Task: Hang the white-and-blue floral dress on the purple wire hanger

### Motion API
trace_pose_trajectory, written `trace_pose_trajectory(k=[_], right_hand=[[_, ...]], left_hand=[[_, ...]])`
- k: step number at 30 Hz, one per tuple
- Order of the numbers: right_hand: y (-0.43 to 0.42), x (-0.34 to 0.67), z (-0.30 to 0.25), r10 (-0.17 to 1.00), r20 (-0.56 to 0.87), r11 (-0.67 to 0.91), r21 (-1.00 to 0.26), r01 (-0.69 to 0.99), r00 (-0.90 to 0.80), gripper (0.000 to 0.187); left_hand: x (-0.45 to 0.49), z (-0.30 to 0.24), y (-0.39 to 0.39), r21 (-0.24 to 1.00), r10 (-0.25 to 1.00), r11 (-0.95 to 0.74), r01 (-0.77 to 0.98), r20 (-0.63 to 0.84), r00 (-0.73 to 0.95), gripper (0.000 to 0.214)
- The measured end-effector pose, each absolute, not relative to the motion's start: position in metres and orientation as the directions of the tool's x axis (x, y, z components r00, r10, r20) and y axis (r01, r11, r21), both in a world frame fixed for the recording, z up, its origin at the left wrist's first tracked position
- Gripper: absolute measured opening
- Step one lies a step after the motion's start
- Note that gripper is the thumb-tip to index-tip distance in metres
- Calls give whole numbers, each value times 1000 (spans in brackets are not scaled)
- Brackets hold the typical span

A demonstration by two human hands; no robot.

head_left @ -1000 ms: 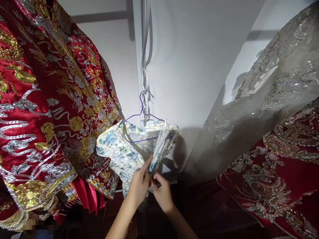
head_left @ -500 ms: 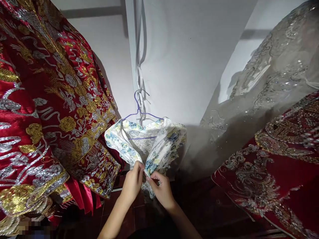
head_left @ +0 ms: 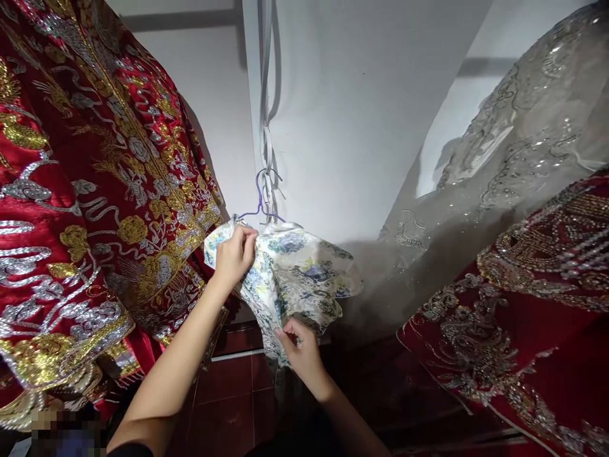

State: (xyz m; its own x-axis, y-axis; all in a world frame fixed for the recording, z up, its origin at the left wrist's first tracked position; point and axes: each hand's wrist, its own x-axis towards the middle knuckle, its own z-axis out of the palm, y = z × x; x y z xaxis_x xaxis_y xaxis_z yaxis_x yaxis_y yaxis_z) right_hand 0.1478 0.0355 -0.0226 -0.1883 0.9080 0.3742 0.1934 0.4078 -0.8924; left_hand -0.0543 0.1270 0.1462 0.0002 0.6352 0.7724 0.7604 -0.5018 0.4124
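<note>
A small white garment with a blue and yellow flower print [head_left: 304, 276] hangs on a thin purple wire hanger [head_left: 261, 202], which is hooked into a white cord [head_left: 267, 120] on the wall. My left hand [head_left: 234, 254] is raised and closed on the garment's upper left edge, near the hanger's shoulder. My right hand [head_left: 299, 349] is lower and pinches the garment's bottom edge.
A red robe with gold and silver embroidery [head_left: 80, 209] hangs close on the left. A sheer beaded white dress [head_left: 514, 165] and another red beaded garment [head_left: 523, 317] hang on the right. A white wall [head_left: 361, 108] is behind, dark red floor tiles [head_left: 238, 406] below.
My left hand has let go of the bottom edge and risen to grip the garment's top by the hanger. The front flap now covers the hanger's bar. My right hand stayed low.
</note>
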Motion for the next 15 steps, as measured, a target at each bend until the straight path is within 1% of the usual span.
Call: trace_pose_trajectory(k=[4, 7, 9, 10, 12, 14, 15], right_hand=[[32, 158, -33, 903, 341, 398, -892, 213, -260, 32], [40, 168, -26, 883, 324, 416, -875, 247, -340, 27], [55, 173, -1, 866, 364, 456, -856, 242, -344, 21], [65, 174, 17, 856, 401, 482, -846, 225, -325, 24], [88, 171, 62, 813, 498, 556, -818, 148, -300, 38], [111, 164, 107, 744, 609, 654, -748, 114, -275, 47], [122, 158, 127, 721, 630, 682, -719, 132, -288, 47]], left_hand=[[-56, 168, 141, 387, 559, -503, 773, 828, -51, 17], [-53, 171, 138, 364, 551, -551, 751, 834, 0, 15], [-48, 172, 132, 324, 529, -596, 734, 847, 55, 13], [-45, 172, 128, 303, 511, -615, 728, 856, 75, 12], [-40, 172, 120, 290, 485, -642, 710, 871, 83, 12], [-34, 172, 114, 319, 489, -664, 676, 869, 71, 12], [-31, 170, 112, 343, 500, -671, 658, 864, 60, 12]])
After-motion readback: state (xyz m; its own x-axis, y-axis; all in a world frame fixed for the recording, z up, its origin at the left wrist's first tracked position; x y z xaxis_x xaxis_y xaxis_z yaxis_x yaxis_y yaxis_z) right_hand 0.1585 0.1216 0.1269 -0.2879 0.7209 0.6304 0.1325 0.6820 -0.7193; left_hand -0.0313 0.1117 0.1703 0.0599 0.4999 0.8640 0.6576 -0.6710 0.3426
